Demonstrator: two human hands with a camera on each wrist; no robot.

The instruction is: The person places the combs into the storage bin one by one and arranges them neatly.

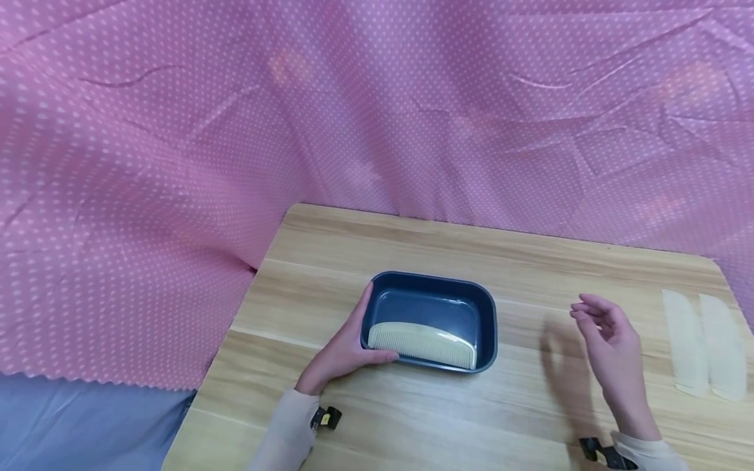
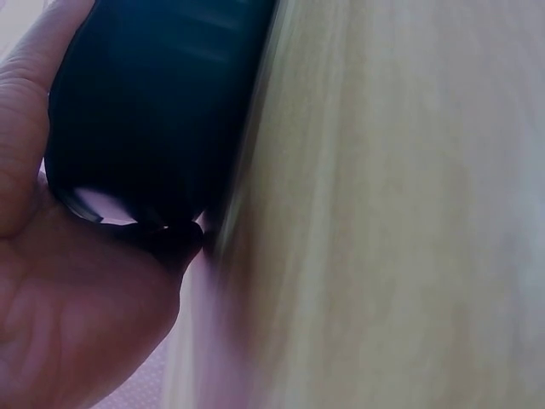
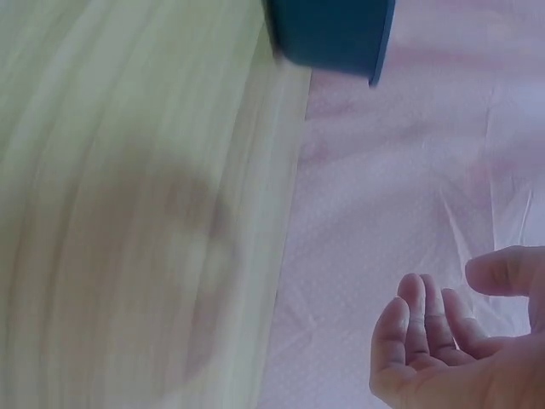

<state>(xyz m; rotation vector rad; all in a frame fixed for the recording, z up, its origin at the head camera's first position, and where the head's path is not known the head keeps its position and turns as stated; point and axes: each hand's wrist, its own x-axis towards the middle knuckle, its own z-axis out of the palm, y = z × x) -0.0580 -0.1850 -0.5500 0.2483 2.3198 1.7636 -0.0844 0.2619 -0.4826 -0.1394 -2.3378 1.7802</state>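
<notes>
A dark blue rectangular tray [image 1: 432, 281] sits on the wooden table, and one cream comb [image 1: 424, 343] lies inside along its near wall. My left hand [image 1: 347, 337] grips the tray's left end, thumb over the near rim; the left wrist view shows the palm [image 2: 85, 307] close against the tray's dark side [image 2: 153, 111]. Over the table to the right of the tray, my right hand [image 1: 615, 356] hangs with loosely curled fingers and holds nothing. In the right wrist view its fingers [image 3: 434, 319] are apart from the thumb, with the tray [image 3: 332, 34] beyond.
Two more cream combs, an inner one [image 1: 686, 343] and an outer one [image 1: 723, 347], lie side by side near the right edge of the table [image 1: 330, 248]. Pink dotted cloth [image 1: 377, 118] hangs behind and to the left of the table.
</notes>
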